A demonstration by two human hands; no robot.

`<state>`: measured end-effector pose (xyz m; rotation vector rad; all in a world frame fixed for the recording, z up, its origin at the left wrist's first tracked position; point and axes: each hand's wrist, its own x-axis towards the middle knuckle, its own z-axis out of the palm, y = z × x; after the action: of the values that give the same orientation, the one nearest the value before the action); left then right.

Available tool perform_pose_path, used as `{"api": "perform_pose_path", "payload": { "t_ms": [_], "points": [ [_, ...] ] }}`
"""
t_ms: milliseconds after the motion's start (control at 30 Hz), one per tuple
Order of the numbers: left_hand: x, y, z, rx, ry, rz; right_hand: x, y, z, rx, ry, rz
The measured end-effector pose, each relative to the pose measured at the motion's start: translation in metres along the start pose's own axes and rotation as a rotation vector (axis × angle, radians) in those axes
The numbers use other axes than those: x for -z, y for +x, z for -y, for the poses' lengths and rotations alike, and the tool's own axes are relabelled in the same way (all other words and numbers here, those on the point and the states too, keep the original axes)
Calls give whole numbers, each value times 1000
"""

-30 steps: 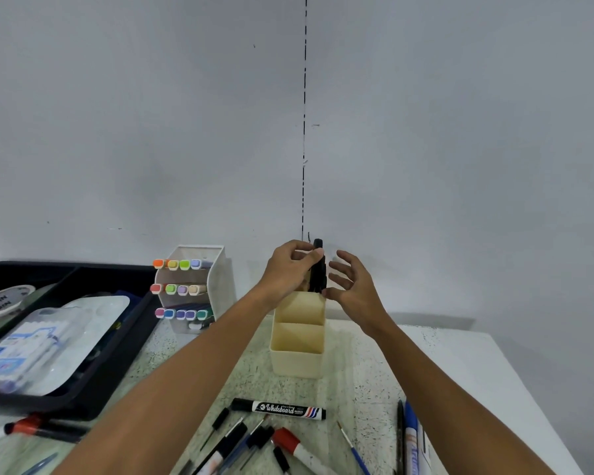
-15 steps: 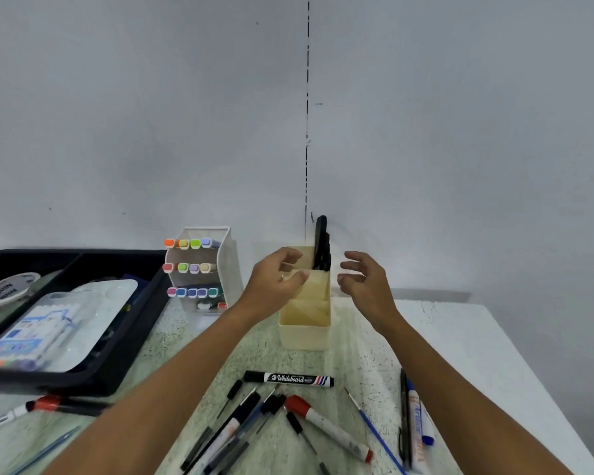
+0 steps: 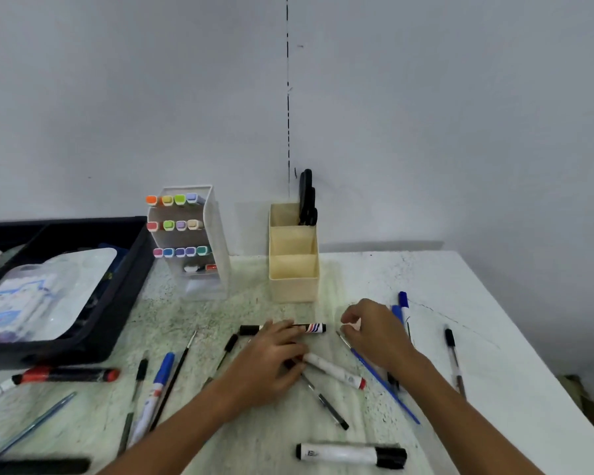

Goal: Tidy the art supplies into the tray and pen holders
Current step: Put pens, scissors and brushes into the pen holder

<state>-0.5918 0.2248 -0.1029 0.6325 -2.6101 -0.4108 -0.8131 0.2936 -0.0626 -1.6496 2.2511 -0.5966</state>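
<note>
Head cam: left hand (image 3: 271,358) lies fingers-down over markers, covering the black whiteboard marker (image 3: 314,328) and touching a red-capped white marker (image 3: 335,370); grip unclear, can't tell. Right hand (image 3: 374,332) just right of it, fingers loosely curled, holding nothing. Cream pen holder (image 3: 293,277) stands beyond both hands w/ black scissors (image 3: 307,197) in its back slot. Black tray (image 3: 93,323) sits far left of holder.

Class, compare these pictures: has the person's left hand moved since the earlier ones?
Yes. The left hand has come down and toward the person, away from the cream pen holder, and now lies over the markers on the table.
</note>
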Motion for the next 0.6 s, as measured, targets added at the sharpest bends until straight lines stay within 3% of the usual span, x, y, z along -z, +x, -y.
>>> {"api": "perform_pose_path", "payload": {
  "t_ms": [300,500,600],
  "points": [
    [10,-9,2,48,-80,-110,-21,-44,-3,-48,-319,-149],
    [25,-25,10,109,-138,-177,-26,-47,3,-25,-311,-201],
    [33,-31,15,175,-148,-188,-19,-41,14,-15,-161,-294]
  ]
}}
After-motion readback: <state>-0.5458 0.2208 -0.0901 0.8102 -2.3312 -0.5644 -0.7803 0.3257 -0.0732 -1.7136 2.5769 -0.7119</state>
